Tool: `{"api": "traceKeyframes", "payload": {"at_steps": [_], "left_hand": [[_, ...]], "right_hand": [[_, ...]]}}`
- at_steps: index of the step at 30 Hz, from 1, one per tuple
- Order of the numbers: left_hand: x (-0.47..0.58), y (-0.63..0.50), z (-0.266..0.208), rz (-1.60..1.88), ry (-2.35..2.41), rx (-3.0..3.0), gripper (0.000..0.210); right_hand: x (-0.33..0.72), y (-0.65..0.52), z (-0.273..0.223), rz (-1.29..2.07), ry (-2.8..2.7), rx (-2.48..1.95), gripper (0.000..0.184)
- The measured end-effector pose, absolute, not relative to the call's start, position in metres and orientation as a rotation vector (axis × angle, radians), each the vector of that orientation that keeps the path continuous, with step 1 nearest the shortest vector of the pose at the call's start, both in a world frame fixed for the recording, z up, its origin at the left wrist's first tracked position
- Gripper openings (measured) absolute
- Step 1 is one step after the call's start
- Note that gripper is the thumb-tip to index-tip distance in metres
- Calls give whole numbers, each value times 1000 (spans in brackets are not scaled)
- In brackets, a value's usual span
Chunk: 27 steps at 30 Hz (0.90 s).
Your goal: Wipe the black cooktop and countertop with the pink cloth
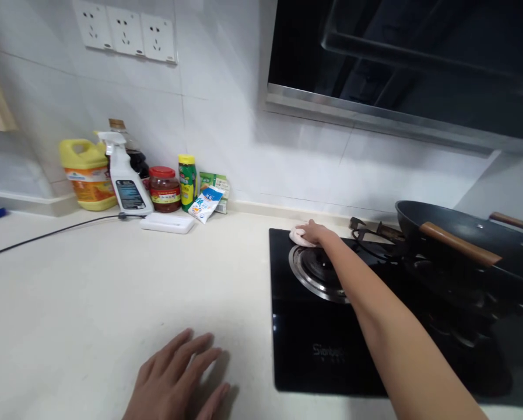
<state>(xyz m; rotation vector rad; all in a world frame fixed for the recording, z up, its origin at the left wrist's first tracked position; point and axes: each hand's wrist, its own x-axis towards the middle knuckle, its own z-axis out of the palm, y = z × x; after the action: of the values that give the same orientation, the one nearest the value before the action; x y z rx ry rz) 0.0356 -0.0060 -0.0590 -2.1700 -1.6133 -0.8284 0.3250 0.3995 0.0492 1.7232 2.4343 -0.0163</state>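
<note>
— Hands? Right hand (316, 232) is being closed on a pale cloth (297, 235) at the black hob's (305, 350) back-left corner; left hand (178, 379) is being rested flat, fingers spread, left of the hob.

— Progress? Only that corner is being wiped (the rest looks undone).

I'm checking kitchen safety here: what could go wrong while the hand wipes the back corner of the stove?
1. The right hand presses a white cloth right beside the burner; it could snag on the ring.
2. The outstretched forearm passes close to the wok and its wooden handle; a bump might shift it.
3. The left hand lies flat on the countertop, so a slip could upset balance.
</note>
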Motion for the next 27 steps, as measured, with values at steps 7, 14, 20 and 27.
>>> {"api": "traceKeyframes", "payload": {"at_steps": [7,14,20,27], "left_hand": [[41,-3,-62,-958,-1724,-2129,38],[52,-7,-47,-958,-1845,-2118,39],[58,-11,-34,-871,-1933,-2158,35],[59,-12,-30,-834,-1974,-2171,33]], "right_hand": [[273,348,44,48,2645,1474,56],[261,244,36,111,2874,1162,53],[310,137,16,60,3122,983,55],[391,62,2,-35,3095,1321,60]]}}
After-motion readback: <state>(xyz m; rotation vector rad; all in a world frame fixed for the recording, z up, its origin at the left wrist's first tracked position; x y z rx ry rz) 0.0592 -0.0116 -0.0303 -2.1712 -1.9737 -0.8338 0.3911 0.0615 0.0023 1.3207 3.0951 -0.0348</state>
